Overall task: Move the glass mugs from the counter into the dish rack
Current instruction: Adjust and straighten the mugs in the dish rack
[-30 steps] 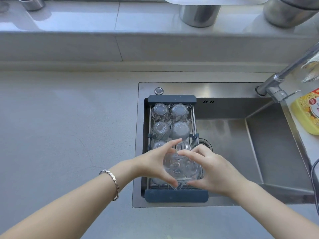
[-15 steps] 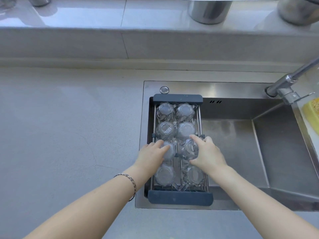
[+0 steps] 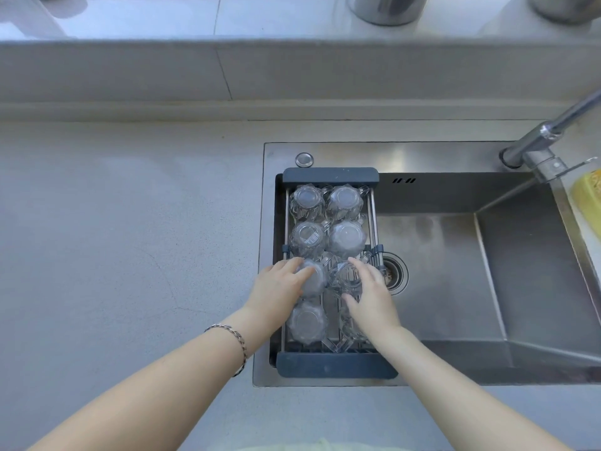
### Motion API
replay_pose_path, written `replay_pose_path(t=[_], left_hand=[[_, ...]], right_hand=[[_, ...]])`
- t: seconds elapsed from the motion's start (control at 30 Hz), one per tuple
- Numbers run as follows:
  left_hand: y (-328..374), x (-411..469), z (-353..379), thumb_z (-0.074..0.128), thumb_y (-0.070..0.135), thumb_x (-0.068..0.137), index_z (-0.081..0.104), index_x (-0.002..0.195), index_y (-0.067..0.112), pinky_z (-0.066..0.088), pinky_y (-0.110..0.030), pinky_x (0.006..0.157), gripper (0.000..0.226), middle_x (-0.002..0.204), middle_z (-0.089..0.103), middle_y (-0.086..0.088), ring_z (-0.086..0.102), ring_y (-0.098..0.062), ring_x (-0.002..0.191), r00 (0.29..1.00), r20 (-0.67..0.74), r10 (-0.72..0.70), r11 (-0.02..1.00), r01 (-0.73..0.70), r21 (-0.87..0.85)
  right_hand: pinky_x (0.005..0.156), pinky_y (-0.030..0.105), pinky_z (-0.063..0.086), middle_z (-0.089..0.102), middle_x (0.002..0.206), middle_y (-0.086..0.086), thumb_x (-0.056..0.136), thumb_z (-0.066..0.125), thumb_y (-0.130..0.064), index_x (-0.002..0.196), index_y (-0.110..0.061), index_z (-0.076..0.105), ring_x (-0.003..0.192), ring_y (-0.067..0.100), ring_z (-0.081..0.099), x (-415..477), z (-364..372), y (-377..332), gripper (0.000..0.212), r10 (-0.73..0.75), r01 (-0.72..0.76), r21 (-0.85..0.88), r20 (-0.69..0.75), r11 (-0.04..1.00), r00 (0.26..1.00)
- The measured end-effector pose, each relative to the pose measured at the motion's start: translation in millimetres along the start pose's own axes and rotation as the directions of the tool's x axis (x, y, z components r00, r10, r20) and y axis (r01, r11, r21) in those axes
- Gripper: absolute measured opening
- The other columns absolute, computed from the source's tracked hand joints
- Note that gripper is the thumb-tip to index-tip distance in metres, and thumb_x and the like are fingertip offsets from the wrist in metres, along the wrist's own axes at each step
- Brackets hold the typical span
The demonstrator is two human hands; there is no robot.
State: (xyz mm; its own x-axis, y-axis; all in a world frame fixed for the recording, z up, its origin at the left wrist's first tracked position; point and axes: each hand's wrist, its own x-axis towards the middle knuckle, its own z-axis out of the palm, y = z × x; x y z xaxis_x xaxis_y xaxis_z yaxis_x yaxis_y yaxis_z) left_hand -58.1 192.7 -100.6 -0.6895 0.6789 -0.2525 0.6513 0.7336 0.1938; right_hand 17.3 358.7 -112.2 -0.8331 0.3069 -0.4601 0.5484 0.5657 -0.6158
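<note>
Mugs of clear glass sit upside down in two columns in the dish rack (image 3: 330, 176), which spans the left end of the steel sink (image 3: 455, 255): a far pair (image 3: 327, 203), a second pair (image 3: 327, 239), a third pair under your hands, and a near pair, of which the left one (image 3: 307, 322) shows clearly and the right one is partly hidden by your wrist. Your left hand (image 3: 276, 288) lies on the third-row left mug (image 3: 313, 278), fingers spread loosely over its base, touching rather than gripping. Your right hand (image 3: 374, 294) curves around the third-row right mug (image 3: 346, 278), forefinger at its far side and thumb at its near side; whether it actually squeezes the glass, you cannot tell. A bracelet (image 3: 234, 340) circles your left wrist. The counter (image 3: 130, 239) stretches to the left, and the faucet (image 3: 546, 138) stands at the sink's far right corner.
</note>
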Motion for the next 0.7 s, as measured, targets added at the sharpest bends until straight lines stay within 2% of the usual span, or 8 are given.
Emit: replay_pose_path(t=[0.07,0.13,0.2,0.27,0.33,0.4,0.63,0.7], left_hand=[[5.8,-6.8,-1.1,0.088,0.011,0.036,0.069,0.09,0.019,0.058,-0.027,0.063,0.058,0.097,0.074,-0.002,0.072,-0.02,0.08,0.999,-0.041,0.028,0.999,-0.028,0.016],[9.5,-17.0,-0.1,0.082,0.009,0.042,0.066,0.096,0.019,0.057,-0.026,0.069,0.057,0.1,0.073,0.0,0.071,-0.019,0.083,0.987,-0.056,0.15,0.989,-0.15,-0.007],[11.8,-27.3,3.9,0.078,0.011,0.042,0.065,0.104,0.022,0.058,-0.026,0.069,0.064,0.102,0.072,0.004,0.07,-0.016,0.084,0.95,0.033,0.31,0.951,-0.31,-0.002],[18.3,-31.2,7.1,0.078,0.012,0.046,0.061,0.114,0.023,0.058,-0.03,0.076,0.071,0.114,0.069,0.0,0.068,-0.02,0.096,0.908,0.171,0.382,0.917,-0.395,0.05],[26.4,-29.4,10.3,0.07,0.006,0.068,0.045,0.132,0.021,0.045,-0.041,0.099,0.071,0.143,0.046,-0.009,0.047,-0.029,0.127,0.886,0.301,0.354,0.912,-0.398,0.098],[32.3,-24.3,13.0,0.06,0.001,0.08,0.035,0.139,0.019,0.034,-0.045,0.107,0.067,0.152,0.025,-0.013,0.028,-0.033,0.136,0.86,0.42,0.289,0.914,-0.379,0.147],[39.6,-18.0,12.4,0.06,-0.006,0.078,0.044,0.131,0.015,0.046,-0.044,0.097,0.059,0.142,0.037,-0.01,0.036,-0.033,0.125,0.86,0.448,0.243,0.932,-0.334,0.137],[38.2,-19.8,11.6,0.058,-0.008,0.078,0.045,0.13,0.014,0.047,-0.045,0.096,0.058,0.141,0.039,-0.009,0.037,-0.033,0.125,0.874,0.425,0.235,0.943,-0.311,0.118]], right_hand=[[0.111,0.032,0.028,0.033,0.15,0.0,0.082,0.066,-0.016,0.14,-0.03,0.031,0.138,0.018,0.032,1.1,-15.4,-3.5,0.069,-0.002,0.0,0.023,0.08,1.0,0.997],[0.105,0.027,0.031,0.038,0.147,-0.001,0.081,0.064,-0.015,0.139,-0.031,0.033,0.134,0.017,0.037,-5.4,-34.8,-3.5,0.067,-0.027,0.025,0.03,0.087,0.999,0.996],[0.102,0.023,0.03,0.039,0.145,0.0,0.08,0.058,-0.007,0.135,-0.03,0.04,0.131,0.016,0.039,-19.5,-47.4,2.4,0.062,-0.086,0.091,-0.031,0.117,0.995,0.989],[0.109,0.025,0.026,0.033,0.148,-0.001,0.078,0.053,-0.002,0.134,-0.029,0.041,0.137,0.016,0.031,-36.3,-48.1,9.5,0.064,-0.135,0.178,-0.172,0.238,0.969,0.962],[0.112,0.032,0.027,0.022,0.153,-0.001,0.075,0.05,0.0,0.137,-0.032,0.036,0.141,0.02,0.02,-47.2,-39.2,15.3,0.071,-0.134,0.269,-0.339,0.372,0.901,0.919],[0.11,0.038,0.031,0.015,0.154,0.003,0.074,0.048,0.004,0.139,-0.033,0.033,0.141,0.026,0.017,-49.0,-31.1,16.3,0.076,-0.123,0.324,-0.455,0.418,0.829,0.9],[0.087,0.04,0.044,0.038,0.136,0.008,0.078,0.046,0.012,0.124,-0.022,0.05,0.115,0.032,0.042,-39.6,-37.0,7.5,0.058,-0.233,0.435,-0.544,0.402,0.717,0.886],[0.069,0.035,0.054,0.06,0.108,0.008,0.068,0.059,0.012,0.097,-0.014,0.065,0.093,0.03,0.057,-44.1,-43.7,2.4,0.039,-0.426,0.53,-0.496,0.317,0.687,0.848]])
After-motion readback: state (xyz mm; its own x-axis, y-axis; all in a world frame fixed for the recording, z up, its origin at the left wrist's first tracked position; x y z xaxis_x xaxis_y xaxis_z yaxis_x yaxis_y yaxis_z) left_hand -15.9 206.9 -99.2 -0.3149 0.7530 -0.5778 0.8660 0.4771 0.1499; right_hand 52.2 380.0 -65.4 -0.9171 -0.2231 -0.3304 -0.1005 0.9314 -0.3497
